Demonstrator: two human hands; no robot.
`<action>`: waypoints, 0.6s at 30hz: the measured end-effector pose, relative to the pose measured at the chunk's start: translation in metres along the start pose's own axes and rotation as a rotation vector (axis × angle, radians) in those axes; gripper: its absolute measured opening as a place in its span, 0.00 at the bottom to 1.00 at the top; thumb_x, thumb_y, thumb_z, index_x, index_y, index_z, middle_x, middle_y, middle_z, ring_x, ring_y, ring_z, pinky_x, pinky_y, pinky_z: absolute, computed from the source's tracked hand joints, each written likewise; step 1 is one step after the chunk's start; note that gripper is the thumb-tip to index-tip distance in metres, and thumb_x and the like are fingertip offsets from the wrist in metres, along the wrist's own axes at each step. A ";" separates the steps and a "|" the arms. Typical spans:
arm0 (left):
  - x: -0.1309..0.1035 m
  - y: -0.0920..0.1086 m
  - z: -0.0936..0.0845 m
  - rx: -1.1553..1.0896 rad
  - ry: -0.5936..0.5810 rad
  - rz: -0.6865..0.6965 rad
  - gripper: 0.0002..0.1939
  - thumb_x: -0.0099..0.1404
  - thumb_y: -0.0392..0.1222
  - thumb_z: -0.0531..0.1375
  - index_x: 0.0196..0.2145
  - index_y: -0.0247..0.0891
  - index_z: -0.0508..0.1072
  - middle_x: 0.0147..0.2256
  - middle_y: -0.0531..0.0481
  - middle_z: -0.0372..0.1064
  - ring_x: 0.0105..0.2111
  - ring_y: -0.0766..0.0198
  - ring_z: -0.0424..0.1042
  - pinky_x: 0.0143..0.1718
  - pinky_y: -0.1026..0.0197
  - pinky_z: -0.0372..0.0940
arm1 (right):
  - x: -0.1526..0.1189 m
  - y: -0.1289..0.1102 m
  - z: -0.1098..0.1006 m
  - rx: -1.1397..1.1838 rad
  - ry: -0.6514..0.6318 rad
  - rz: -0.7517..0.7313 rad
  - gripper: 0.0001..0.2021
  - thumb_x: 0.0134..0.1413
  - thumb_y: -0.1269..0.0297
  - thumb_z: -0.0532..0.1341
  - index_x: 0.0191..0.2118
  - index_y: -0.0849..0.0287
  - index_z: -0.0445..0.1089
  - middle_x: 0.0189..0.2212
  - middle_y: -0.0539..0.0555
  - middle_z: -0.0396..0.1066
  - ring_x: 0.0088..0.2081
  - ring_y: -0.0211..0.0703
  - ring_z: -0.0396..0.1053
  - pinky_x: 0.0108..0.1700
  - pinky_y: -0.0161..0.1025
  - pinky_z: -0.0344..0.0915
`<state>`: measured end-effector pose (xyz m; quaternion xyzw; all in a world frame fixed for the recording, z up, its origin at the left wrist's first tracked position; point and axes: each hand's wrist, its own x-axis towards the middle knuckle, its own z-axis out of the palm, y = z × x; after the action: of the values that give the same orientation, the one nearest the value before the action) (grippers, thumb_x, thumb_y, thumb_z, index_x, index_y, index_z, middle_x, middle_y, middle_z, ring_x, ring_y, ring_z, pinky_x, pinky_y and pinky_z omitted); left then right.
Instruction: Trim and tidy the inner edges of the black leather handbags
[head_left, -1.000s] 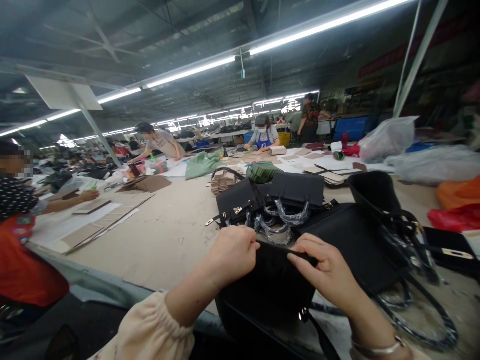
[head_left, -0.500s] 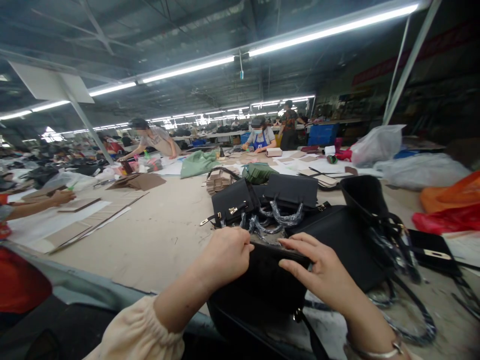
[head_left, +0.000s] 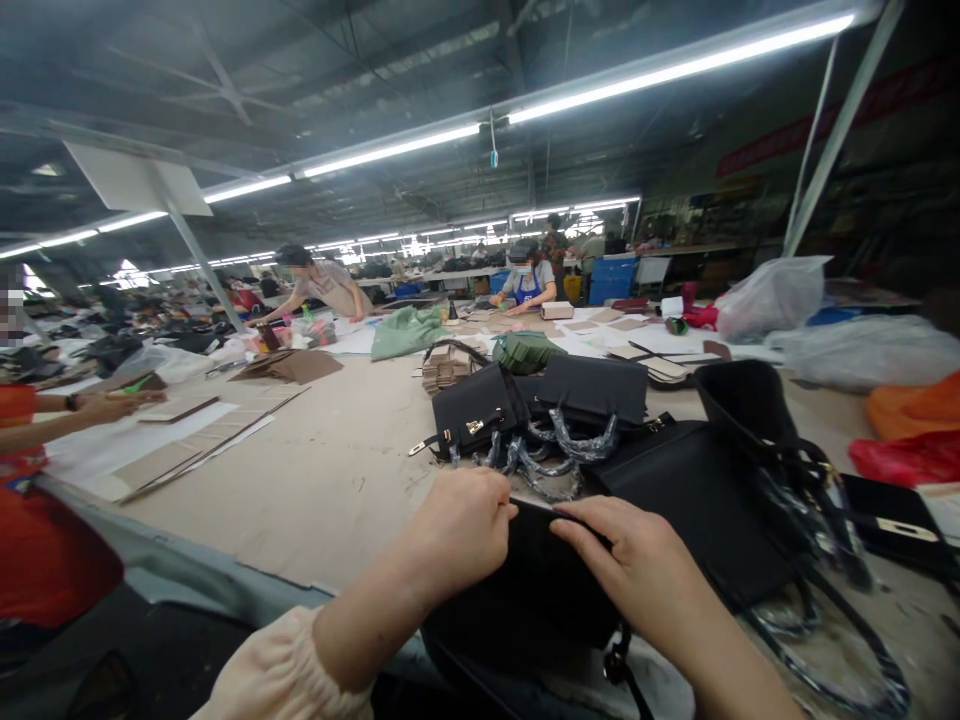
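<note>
A black handbag (head_left: 525, 610) stands tilted at the table's near edge, its mouth turned toward me and its inside dark. My left hand (head_left: 472, 520) is closed on the bag's upper rim, fingers curled over it. On the same rim, a little to the right, my right hand (head_left: 626, 545) pinches the edge between thumb and fingers. A small gold-coloured metal fitting (head_left: 616, 662) hangs at the bag's right side with a strap below it. Just beyond my hands lie a black handbag with a gold clasp (head_left: 472, 412) and plastic-wrapped handles (head_left: 581, 435).
More black bags (head_left: 690, 490) crowd the right of the table (head_left: 322, 480). Behind them sit a stack of beige pieces (head_left: 450, 366) and a green bundle (head_left: 525, 350). A co-worker's hand (head_left: 112, 405) works at far left; other people stand across the table.
My right hand has closed from spread fingers into a pinch on the bag's rim. My left hand keeps its grip. The view has shifted slightly left.
</note>
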<state>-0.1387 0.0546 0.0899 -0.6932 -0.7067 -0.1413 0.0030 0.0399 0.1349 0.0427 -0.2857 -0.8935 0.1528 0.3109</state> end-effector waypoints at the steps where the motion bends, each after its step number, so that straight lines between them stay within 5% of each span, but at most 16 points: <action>1: 0.000 -0.001 0.001 -0.005 0.001 0.001 0.09 0.61 0.38 0.54 0.23 0.37 0.69 0.27 0.49 0.71 0.30 0.62 0.68 0.32 0.62 0.59 | 0.000 0.002 -0.001 0.026 -0.029 -0.008 0.07 0.59 0.63 0.58 0.36 0.53 0.74 0.33 0.50 0.74 0.35 0.41 0.70 0.39 0.36 0.65; 10: -0.004 -0.002 0.002 -0.047 0.007 -0.004 0.09 0.61 0.37 0.54 0.24 0.37 0.69 0.28 0.49 0.71 0.30 0.62 0.68 0.32 0.63 0.59 | -0.001 0.003 -0.004 0.033 -0.066 -0.025 0.10 0.59 0.61 0.57 0.32 0.53 0.74 0.29 0.50 0.72 0.32 0.40 0.69 0.35 0.35 0.64; 14: -0.007 0.002 0.000 -0.065 0.001 -0.008 0.09 0.61 0.37 0.53 0.25 0.37 0.69 0.28 0.49 0.71 0.30 0.63 0.68 0.32 0.63 0.60 | -0.004 -0.007 -0.004 -0.038 -0.025 -0.018 0.12 0.54 0.54 0.61 0.43 0.52 0.72 0.37 0.51 0.74 0.38 0.45 0.70 0.43 0.40 0.65; 18: -0.010 0.005 0.000 -0.072 0.021 0.002 0.09 0.61 0.36 0.52 0.25 0.36 0.69 0.28 0.48 0.70 0.30 0.63 0.67 0.32 0.63 0.60 | -0.004 -0.023 0.005 -0.134 0.054 -0.096 0.09 0.58 0.61 0.59 0.44 0.52 0.71 0.37 0.50 0.75 0.38 0.45 0.71 0.52 0.46 0.59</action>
<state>-0.1333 0.0445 0.0884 -0.6920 -0.7005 -0.1741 -0.0144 0.0297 0.1139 0.0479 -0.2668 -0.9058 0.0697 0.3218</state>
